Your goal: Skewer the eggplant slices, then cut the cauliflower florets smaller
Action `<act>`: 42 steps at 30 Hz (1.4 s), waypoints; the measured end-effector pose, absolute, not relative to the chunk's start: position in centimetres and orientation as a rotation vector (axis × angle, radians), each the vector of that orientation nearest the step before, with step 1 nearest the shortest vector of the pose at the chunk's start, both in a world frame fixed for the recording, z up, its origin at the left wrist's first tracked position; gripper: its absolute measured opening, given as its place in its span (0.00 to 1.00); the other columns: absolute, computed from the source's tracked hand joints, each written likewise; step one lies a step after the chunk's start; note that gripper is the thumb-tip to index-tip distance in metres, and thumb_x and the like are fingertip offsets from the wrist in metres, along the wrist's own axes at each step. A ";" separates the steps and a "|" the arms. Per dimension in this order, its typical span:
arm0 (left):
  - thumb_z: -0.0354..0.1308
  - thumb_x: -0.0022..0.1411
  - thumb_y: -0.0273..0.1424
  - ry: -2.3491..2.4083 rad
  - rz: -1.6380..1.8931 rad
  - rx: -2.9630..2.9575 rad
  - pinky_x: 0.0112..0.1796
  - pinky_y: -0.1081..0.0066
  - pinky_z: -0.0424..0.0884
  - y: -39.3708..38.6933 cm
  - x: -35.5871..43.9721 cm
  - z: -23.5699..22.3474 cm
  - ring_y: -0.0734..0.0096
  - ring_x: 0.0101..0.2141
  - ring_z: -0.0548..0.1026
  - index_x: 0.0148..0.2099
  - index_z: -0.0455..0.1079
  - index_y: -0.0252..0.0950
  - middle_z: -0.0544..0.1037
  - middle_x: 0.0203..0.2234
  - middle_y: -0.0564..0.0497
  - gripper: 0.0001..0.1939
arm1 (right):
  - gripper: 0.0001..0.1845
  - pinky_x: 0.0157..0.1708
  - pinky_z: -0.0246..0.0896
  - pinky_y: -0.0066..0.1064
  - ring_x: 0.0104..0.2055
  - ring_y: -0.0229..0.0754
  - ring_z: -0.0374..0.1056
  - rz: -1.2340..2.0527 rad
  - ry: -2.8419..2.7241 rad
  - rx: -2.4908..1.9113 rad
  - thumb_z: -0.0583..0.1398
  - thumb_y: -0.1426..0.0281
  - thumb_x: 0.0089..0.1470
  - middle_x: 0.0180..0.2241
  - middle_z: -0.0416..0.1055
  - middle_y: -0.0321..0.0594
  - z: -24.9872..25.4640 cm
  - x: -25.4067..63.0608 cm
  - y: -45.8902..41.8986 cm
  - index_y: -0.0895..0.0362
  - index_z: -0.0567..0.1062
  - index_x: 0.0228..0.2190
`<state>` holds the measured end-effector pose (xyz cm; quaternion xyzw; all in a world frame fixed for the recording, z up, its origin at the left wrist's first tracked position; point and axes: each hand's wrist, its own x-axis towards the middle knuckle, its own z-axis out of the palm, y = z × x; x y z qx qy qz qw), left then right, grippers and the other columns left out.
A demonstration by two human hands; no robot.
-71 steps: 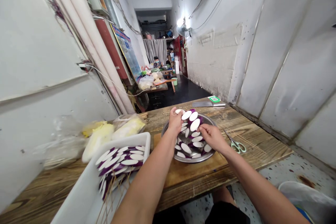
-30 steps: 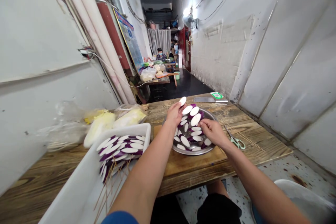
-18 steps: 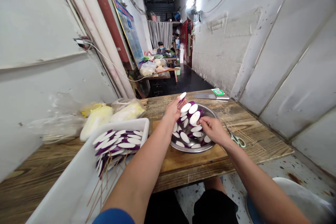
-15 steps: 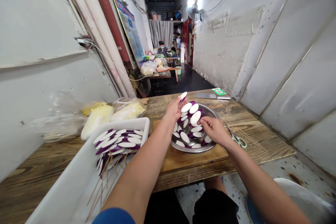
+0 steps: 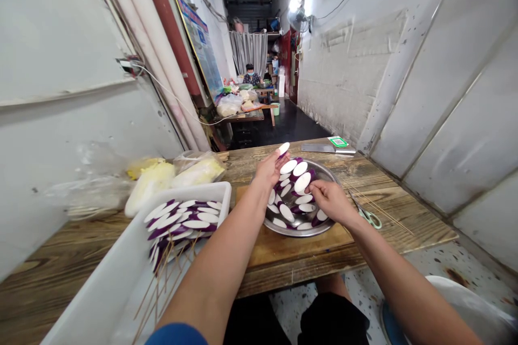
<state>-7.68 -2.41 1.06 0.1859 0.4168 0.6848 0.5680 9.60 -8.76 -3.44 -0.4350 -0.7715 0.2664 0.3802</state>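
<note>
Above a steel bowl [image 5: 279, 226], my left hand [image 5: 268, 168] is closed on an eggplant slice [image 5: 284, 148], white-faced with purple skin, held up at the fingertips. My right hand [image 5: 329, 198] is pinched at the near end of a short row of eggplant slices [image 5: 302, 183]. They look threaded on a skewer, though the stick itself is hidden. More loose slices [image 5: 287, 212] lie in the bowl beneath. To the left, a white plastic tub [image 5: 220, 194] holds a pile of skewered eggplant slices [image 5: 197, 223] with their bamboo sticks [image 5: 156, 291] pointing toward me.
The bowl stands on a wooden board [image 5: 263, 253] on the table. Scissors [image 5: 370, 218] and bare bamboo skewers [image 5: 380, 207] lie right. A cleaver [image 5: 318, 147] lies behind the bowl, plastic bags [image 5: 198, 170] behind the tub. A person [image 5: 251, 75] sits at a far table.
My left hand has lifted its eggplant slice higher and turned it upright, away from the row. My right hand keeps its pinch. The view has tilted slightly downward.
</note>
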 end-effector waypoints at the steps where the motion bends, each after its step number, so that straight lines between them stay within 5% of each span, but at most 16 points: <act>1: 0.55 0.61 0.21 0.981 1.612 0.441 0.36 0.73 0.75 -2.4 -7.7 1.0 0.71 0.25 0.78 0.41 0.72 0.23 0.78 0.22 0.44 0.07 | 0.15 0.26 0.51 0.27 0.25 0.39 0.64 0.681 -1.974 -1.114 0.50 0.68 0.54 0.22 0.72 0.38 -3.5 9.6 -8.7 0.57 0.76 0.28; 27: 0.59 0.56 0.19 1.068 1.558 0.548 0.34 0.72 0.74 -2.8 -7.6 0.9 0.70 0.26 0.78 0.32 0.72 0.27 0.79 0.25 0.44 0.02 | 0.14 0.24 0.48 0.26 0.22 0.37 0.60 0.696 -1.965 -1.150 0.51 0.70 0.51 0.19 0.68 0.36 -3.5 9.4 -8.4 0.58 0.76 0.25; 42: 0.60 0.56 0.22 1.151 1.397 0.575 0.27 0.73 0.72 -2.7 -7.7 -0.1 0.73 0.22 0.74 0.36 0.72 0.29 0.77 0.24 0.48 0.04 | 0.14 0.25 0.49 0.27 0.23 0.38 0.62 0.642 -1.967 -1.196 0.51 0.71 0.52 0.20 0.70 0.36 -3.7 9.3 -8.3 0.56 0.76 0.25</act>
